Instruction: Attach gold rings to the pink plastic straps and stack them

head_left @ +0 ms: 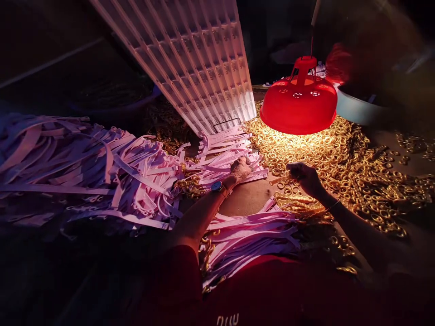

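My left hand [241, 168], with a watch [216, 186] on its wrist, is closed over a pink strap [256, 174] at the near edge of a bundle of pink straps [220, 147]. To its right, my right hand [302, 175] has its fingers pinched together beside the heap of gold-coloured rings [340, 167]. A small gold-coloured metal piece [279, 179] shows at those fingertips; its exact kind is hard to make out. Nearer my body lies another bundle of pink straps [251, 231], with gold-coloured metal fittings at its ends.
A red lamp [299, 106] hangs low over the rings. Behind the straps leans a ribbed pale panel [200, 54]. A large pile of pink straps [84, 167] spreads on the left. At the back right sits a light blue basin [356, 106], beside a blurred dark shape.
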{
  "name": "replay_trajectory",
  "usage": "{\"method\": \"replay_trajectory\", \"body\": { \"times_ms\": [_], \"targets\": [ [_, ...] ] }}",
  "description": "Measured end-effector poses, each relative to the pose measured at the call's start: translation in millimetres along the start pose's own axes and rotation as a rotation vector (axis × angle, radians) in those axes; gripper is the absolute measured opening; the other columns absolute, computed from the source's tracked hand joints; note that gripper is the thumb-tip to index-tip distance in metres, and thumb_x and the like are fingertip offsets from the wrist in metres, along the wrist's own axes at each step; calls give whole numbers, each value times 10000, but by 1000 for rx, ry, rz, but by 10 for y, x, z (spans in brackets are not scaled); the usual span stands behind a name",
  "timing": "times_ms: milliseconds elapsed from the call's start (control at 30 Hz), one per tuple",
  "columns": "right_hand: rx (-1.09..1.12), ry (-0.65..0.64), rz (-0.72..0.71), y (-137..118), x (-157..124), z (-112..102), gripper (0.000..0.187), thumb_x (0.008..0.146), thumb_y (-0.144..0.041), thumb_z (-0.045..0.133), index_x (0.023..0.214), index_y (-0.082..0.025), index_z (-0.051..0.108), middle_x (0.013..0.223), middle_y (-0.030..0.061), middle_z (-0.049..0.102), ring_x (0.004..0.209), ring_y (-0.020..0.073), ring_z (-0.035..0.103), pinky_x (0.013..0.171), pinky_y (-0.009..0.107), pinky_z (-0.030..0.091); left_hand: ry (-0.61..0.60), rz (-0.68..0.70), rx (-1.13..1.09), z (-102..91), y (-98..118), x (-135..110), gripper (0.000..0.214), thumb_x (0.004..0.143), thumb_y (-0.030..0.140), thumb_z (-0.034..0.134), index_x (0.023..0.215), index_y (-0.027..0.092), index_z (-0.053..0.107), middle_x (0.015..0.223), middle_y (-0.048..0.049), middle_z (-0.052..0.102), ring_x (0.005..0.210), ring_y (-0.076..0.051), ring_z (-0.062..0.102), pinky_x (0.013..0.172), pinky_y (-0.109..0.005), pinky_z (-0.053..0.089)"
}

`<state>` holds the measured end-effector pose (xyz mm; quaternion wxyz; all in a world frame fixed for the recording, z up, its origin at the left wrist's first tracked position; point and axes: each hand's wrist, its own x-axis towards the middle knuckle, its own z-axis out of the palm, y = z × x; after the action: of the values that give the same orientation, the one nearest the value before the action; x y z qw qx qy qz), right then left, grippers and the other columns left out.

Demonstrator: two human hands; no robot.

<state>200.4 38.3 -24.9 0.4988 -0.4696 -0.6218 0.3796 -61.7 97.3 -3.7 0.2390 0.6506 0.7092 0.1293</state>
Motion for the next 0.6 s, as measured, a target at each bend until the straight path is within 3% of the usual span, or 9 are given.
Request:
{"method": "replay_trajectory", "body": {
  "times_ms": [100, 200, 300, 433, 533, 600],
  "targets": [
    [64, -84, 64, 11, -4, 104, 322, 772, -411, 668, 932, -137, 729, 829, 80, 703, 766, 173, 636, 676, 320, 551, 79, 103, -16, -86, 54, -195, 328, 762, 313, 731, 1038, 138, 694, 949, -97, 719, 869, -224, 639, 757, -293, 441],
    [158, -143, 152, 24, 25, 243, 328, 727, -361, 673, 961, -138, 728, 852, 82, 703, 726, 163, 623, 617, 301, 535, 117, 250, -104, -129, 132, -450, 219, 797, 296, 669, 913, 115, 709, 793, -62, 673, 753, -185, 582, 723, -286, 422],
    [258, -190, 216, 23, 66, 418, 316, 672, -290, 672, 952, -151, 719, 793, 51, 686, 658, 135, 586, 541, 254, 493, -10, 280, -400, -53, 196, -663, 211, 793, 314, 640, 849, 115, 680, 697, -7, 587, 639, -124, 468, 633, -252, 372],
    [313, -291, 238, 23, 63, 594, 313, 662, -280, 653, 945, -156, 698, 756, 35, 666, 617, 124, 572, 517, 243, 480, -283, 142, -650, 194, 164, -800, 242, 733, 335, 670, 624, 147, 564, 526, 52, 382, 507, -70, 280, 501, -233, 229],
    [177, -439, 137, 81, 111, 577, 283, 748, -302, 601, 966, -153, 701, 784, 51, 675, 641, 141, 592, 552, 264, 498, -362, 87, -722, 375, 69, -827, 306, 693, 361, 705, 560, 162, 515, 505, 46, 384, 496, -66, 291, 482, -233, 204],
    [-72, -424, -6, 154, 262, 485, 239, 814, -279, 563, 955, -154, 711, 830, 66, 693, 719, 159, 617, 656, 294, 530, -340, 128, -797, 460, 8, -837, 312, 690, 410, 717, 610, 154, 557, 559, 22, 472, 532, -77, 365, 498, -226, 261]
  ]
}}
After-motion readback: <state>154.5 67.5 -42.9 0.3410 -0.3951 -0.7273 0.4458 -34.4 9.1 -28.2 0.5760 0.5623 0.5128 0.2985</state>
